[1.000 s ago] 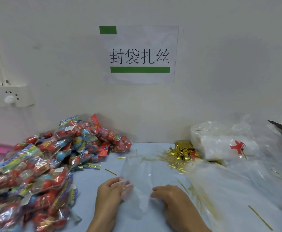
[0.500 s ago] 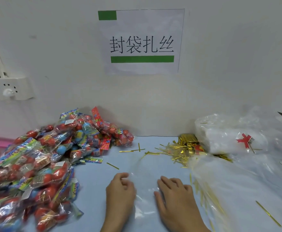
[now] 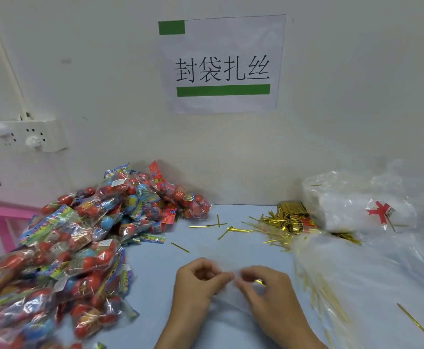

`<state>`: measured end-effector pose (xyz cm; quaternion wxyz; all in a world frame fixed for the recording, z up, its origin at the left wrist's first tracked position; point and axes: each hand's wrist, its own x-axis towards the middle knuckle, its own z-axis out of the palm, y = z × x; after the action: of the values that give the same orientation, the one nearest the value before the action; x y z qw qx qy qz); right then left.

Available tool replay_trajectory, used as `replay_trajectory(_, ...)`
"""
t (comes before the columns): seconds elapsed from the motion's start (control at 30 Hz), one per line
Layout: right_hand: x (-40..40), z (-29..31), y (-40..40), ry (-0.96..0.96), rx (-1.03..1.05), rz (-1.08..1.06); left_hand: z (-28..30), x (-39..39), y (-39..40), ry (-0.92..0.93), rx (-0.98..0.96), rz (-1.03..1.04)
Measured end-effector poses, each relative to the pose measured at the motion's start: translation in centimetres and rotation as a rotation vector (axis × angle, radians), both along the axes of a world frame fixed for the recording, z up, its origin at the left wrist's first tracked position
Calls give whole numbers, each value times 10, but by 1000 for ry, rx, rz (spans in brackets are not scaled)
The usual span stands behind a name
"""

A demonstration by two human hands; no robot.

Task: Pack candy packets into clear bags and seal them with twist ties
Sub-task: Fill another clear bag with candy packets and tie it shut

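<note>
Clear bag (image 3: 227,302) lies flat on the blue table (image 3: 153,278) at near centre, hard to make out, its top edge between the two hands. Left hand (image 3: 198,282) has fingers curled, thumb and fingertips pinching the bag's edge. Right hand (image 3: 269,288) likewise curled, pinching the same edge just beside the left; fingertips of both nearly meet. A gold glint shows under the right fingers; cannot tell if it is held. Candy packets (image 3: 75,245) heaped at left, red and blue balls in printed wrap, pile running from the wall to the near edge. Gold twist ties (image 3: 290,219) bundled at back right, loose ones (image 3: 207,225) scattered across the table toward centre. Stack of clear bags (image 3: 352,205) at right against the wall, with a red mark on the wrap. More loose plastic (image 3: 372,278) spread in front of it, ties lying on it. Paper sign (image 3: 222,64) with green bars on the wall; socket (image 3: 33,138) at left.
</note>
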<state>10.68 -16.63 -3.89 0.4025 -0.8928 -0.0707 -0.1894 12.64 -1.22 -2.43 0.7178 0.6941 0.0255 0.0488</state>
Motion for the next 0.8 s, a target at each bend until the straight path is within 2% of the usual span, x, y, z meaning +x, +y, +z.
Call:
replay_trajectory(0.07,2,2,-2,13,39,-23,-1,-1,0,27,27,-57)
replay_trajectory(0.13,4,5,-9,-34,155,-137,-2,1,10,73,38,-50)
replay_trajectory(0.27,12,11,-27,-125,356,-374,-5,7,35,116,108,123)
replay_trajectory(0.37,13,10,-25,-195,347,-407,-7,8,34,89,310,294)
replay_trajectory(0.43,13,11,-21,-245,302,-336,-8,7,33,43,399,402)
replay_trajectory(0.53,13,11,-18,-226,144,-79,-9,10,37,18,404,338)
replay_trajectory(0.6,8,13,-15,-297,38,5,-9,10,35,27,337,243)
replay_trajectory(0.7,6,27,-9,-441,30,-126,-12,12,29,35,327,261)
replay_trajectory(0.8,17,50,-8,-365,61,-327,-10,19,29,51,408,314)
